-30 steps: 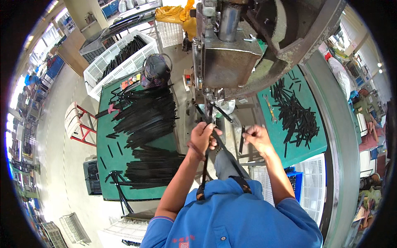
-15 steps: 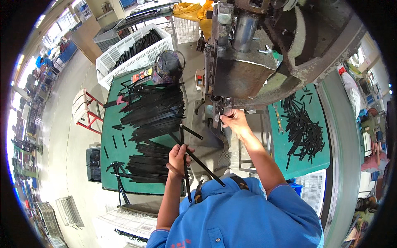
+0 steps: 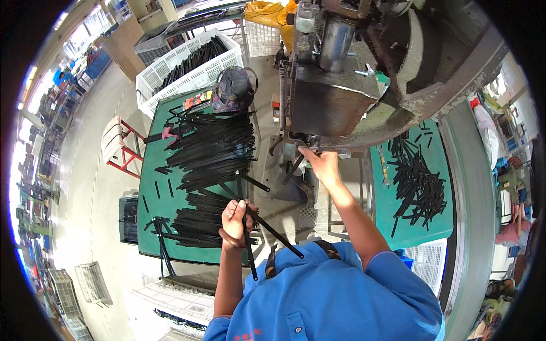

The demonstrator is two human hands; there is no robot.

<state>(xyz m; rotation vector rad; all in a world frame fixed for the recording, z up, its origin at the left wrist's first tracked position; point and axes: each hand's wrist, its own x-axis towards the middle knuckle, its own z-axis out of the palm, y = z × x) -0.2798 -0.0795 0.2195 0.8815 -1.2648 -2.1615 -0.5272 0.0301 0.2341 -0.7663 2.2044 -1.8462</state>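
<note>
My left hand (image 3: 233, 220) is closed around a few long black strips (image 3: 280, 238), which cross each other and stick out both above and below my fist. At the base of a large metal press (image 3: 321, 108), the fingers of my right hand (image 3: 323, 167) pinch a black strip (image 3: 292, 170) that slants down to the left. Its upper end is hidden by the fingertips and the press parts. A big heap of similar strips (image 3: 213, 150) covers the green table (image 3: 153, 199) on the left, beside my left hand.
To the right, a second green table (image 3: 384, 213) bears a pile of short black pieces (image 3: 418, 182) and a wrench (image 3: 384, 167). A white crate (image 3: 230, 59) of strips, a patterned bag (image 3: 233, 91) and a pink-headed hammer (image 3: 169, 134) lie at the far left. A red-framed stool (image 3: 122, 145) stands beyond.
My left hand has shifted slightly left with its strips. The strip at my right hand has swung from nearly upright to slanting down left, and my right fingers have moved slightly left and up.
</note>
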